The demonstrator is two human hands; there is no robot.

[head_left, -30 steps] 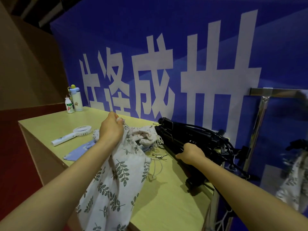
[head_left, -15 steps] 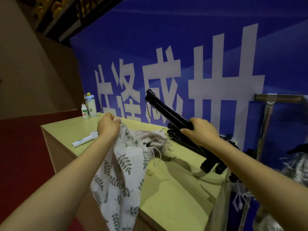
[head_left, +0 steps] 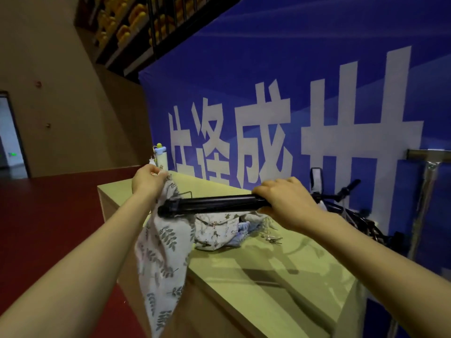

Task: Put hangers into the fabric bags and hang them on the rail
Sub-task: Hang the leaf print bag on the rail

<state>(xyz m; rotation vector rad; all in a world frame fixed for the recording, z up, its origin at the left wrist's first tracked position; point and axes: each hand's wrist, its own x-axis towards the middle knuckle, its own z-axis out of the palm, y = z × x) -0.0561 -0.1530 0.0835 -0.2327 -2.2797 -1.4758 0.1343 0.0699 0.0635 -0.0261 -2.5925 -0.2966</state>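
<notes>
My left hand (head_left: 148,180) pinches the top edge of a white leaf-print fabric bag (head_left: 162,259), which hangs down over the table's left corner. My right hand (head_left: 285,201) grips a black hanger (head_left: 214,206) and holds it level above the table, its left end at the bag's opening. More printed fabric bags (head_left: 219,230) lie crumpled on the table beneath the hanger. A pile of black hangers (head_left: 346,206) sits at the table's far right. The metal rail (head_left: 429,154) shows at the right edge.
The light wooden table (head_left: 268,276) stands against a blue banner (head_left: 292,93) with white characters. A bottle with a blue cap (head_left: 161,157) stands at the table's far corner. Small metal keys (head_left: 272,239) lie near the fabric. Red floor (head_left: 48,228) lies to the left.
My right hand has lifted the black hanger off the pile and swung it from tilted to level, its end reaching the bag held by my left hand. The view has tipped upward.
</notes>
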